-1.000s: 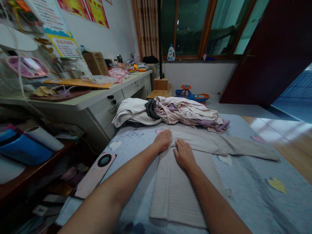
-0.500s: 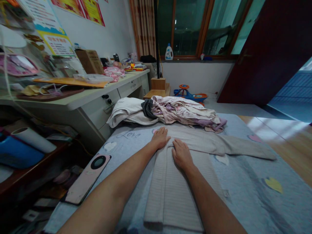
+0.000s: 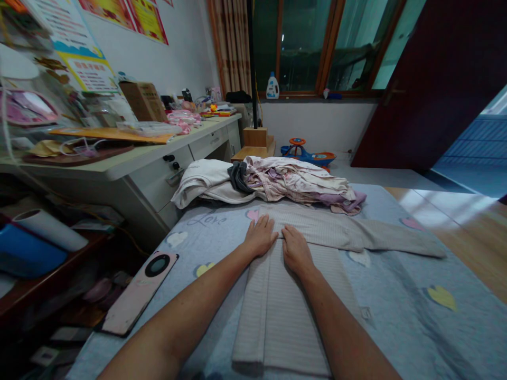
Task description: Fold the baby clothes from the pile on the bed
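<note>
A beige ribbed garment [image 3: 301, 316] lies partly folded on the grey-blue sheet [image 3: 396, 311], one sleeve stretched out to the right [image 3: 396, 240]. My left hand [image 3: 260, 235] lies flat on the garment's upper left edge, fingers together and stretched. Right beside it, my right hand [image 3: 296, 249] presses flat on the folded cloth, fingers extended. Neither hand grips anything.
A heap of crumpled clothes [image 3: 297, 184] lies just beyond the hands. A pink phone [image 3: 140, 293] rests at the sheet's left edge. A cluttered white desk [image 3: 138, 158] stands to the left, a toy car [image 3: 304, 153] and dark door [image 3: 435, 79] farther back.
Both hands have stayed flat on the garment, shifting only slightly nearer. The view has drifted a little to the left.
</note>
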Demonstrator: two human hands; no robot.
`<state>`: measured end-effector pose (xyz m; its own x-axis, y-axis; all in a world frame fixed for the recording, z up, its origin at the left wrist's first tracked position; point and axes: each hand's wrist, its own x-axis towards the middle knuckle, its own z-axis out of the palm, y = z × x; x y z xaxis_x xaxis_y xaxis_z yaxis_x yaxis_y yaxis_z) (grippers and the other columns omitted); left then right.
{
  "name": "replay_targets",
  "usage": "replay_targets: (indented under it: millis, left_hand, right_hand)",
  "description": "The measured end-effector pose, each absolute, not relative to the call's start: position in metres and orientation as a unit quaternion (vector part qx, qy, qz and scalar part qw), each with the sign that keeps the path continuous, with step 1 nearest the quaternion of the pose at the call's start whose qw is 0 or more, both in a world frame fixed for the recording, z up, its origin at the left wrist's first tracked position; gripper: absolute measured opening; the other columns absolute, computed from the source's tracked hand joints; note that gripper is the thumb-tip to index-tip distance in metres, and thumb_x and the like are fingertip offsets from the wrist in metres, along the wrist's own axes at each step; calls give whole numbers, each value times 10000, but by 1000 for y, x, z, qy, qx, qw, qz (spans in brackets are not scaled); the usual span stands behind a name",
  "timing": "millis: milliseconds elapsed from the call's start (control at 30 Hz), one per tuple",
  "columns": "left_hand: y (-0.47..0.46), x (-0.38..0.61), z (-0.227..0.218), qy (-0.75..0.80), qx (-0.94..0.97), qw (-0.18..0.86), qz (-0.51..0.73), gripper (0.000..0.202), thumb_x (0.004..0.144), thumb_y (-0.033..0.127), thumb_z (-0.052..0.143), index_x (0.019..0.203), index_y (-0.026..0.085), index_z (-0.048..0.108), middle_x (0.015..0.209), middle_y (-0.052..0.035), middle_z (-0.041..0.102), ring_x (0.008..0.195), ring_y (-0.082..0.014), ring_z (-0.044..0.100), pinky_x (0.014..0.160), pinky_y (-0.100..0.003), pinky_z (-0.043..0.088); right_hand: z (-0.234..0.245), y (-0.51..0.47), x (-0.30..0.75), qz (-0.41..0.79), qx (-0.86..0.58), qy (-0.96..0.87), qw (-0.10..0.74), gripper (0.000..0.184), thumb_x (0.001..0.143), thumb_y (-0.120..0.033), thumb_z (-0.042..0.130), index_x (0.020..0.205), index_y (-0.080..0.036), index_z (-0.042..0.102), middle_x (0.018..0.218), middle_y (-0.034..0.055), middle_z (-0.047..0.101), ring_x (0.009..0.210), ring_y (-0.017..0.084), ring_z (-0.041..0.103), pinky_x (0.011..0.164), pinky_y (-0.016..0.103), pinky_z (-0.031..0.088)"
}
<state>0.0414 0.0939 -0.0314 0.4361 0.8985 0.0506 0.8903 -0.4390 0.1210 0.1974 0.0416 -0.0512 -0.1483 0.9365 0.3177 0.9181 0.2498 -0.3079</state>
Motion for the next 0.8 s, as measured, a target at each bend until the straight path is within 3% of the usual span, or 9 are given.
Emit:
replay_targets:
  millis: [167, 367, 600, 800]
  left_hand:
    - [130, 43, -29, 534, 842, 26, 71, 535, 1011, 478, 360, 1438, 163, 429, 1579, -174, 374, 1476, -301, 311, 1167, -546, 275]
    - [148, 41, -40, 541, 836, 35, 84, 597, 1006, 486, 358, 1497, 148, 360, 1601, -179, 334, 1493, -301, 270, 1164, -550, 280]
    - [115, 28, -35, 515, 853, 69, 57, 546, 1032, 428, 316, 1500, 153, 373, 1616, -158, 313, 1501, -277, 263, 1186, -481, 263]
    - [72, 23, -33, 501, 862, 67, 41, 614, 1007, 498, 386, 1525, 170, 355, 1640, -189, 232, 1519, -332, 198, 1193, -528, 234]
  right_hand:
    - [-46, 41, 198, 31, -615, -762, 203, 451, 940, -136, 405, 1351, -111, 590, 1463, 148, 538, 1373, 235, 455, 1169, 389, 312]
    - [-41, 43, 203, 37, -625, -754, 198, 443, 959, -130, 365, 1329, -130, 609, 1449, 129, 555, 1351, 218, 472, 1138, 348, 330]
    - [-44, 46, 209, 30, -633, -747, 200, 431, 971, -128, 349, 1319, -104, 602, 1431, 139, 564, 1353, 224, 459, 1135, 357, 326]
    - [-43, 46, 207, 27, -634, -747, 198, 421, 956, -122, 371, 1295, -120, 620, 1409, 135, 579, 1330, 231, 475, 1121, 357, 335]
